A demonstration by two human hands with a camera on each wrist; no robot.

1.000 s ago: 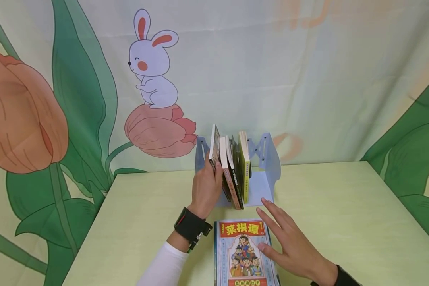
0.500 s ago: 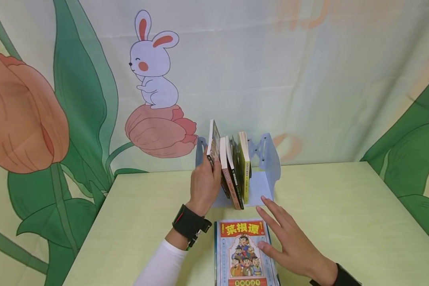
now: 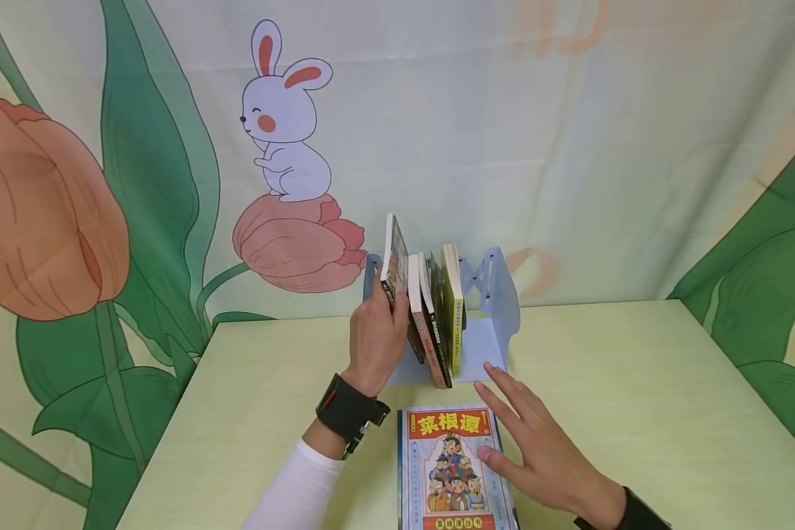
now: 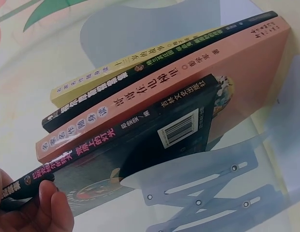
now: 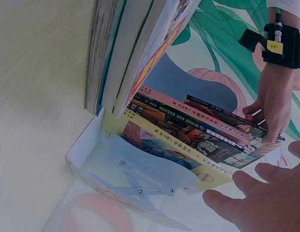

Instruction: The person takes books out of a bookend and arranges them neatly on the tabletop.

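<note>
My left hand [image 3: 377,338] pinches the top of a thin dark-spined book [image 4: 104,159], thumb on one side and fingers on the other. That book stands at the left end of a short row and rises above its neighbours. Beside it lean a pink-spined book [image 4: 242,92] and a black-spined one [image 3: 440,342], then a yellow-spined book [image 3: 458,338]. All stand in a pale blue bookend rack [image 3: 506,302]. My right hand [image 3: 543,456], fingers spread and holding nothing, hovers at the right edge of a book stack [image 3: 456,471] with a blue and red cover on top.
The pale yellow-green table [image 3: 271,390] stretches out on both sides of the rack. Behind its back edge hangs a cloth backdrop [image 3: 437,147] printed with a rabbit and tulips. In the right wrist view, the stack's page edges [image 5: 116,58] show several thick books.
My left hand has drawn the dark-spined book upward and slightly left, so its top stands higher over the row. The right hand has stayed nearly still.
</note>
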